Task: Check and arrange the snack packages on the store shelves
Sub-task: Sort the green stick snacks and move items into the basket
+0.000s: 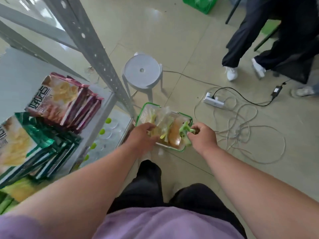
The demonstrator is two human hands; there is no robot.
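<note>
A green-rimmed basket [148, 106] stands on the floor beside the shelf post and holds several clear snack packages [164, 121] with bread inside. My left hand [141, 135] reaches into the basket's near left side, its fingers curled over a package; the grip is blurred. My right hand [202, 137] pinches the green end of a package [185, 131] at the basket's right side. On the shelf at left stand a row of pink chip bags [60, 99] and a row of green chip bags [25, 144].
A grey metal shelf post [96, 54] rises left of the basket. A white round stool [142, 71] stands behind it. A power strip [214, 100] and tangled cables [241, 128] lie to the right. Another person's legs [241, 49] stand at the upper right. A green crate [200, 4] sits at the top.
</note>
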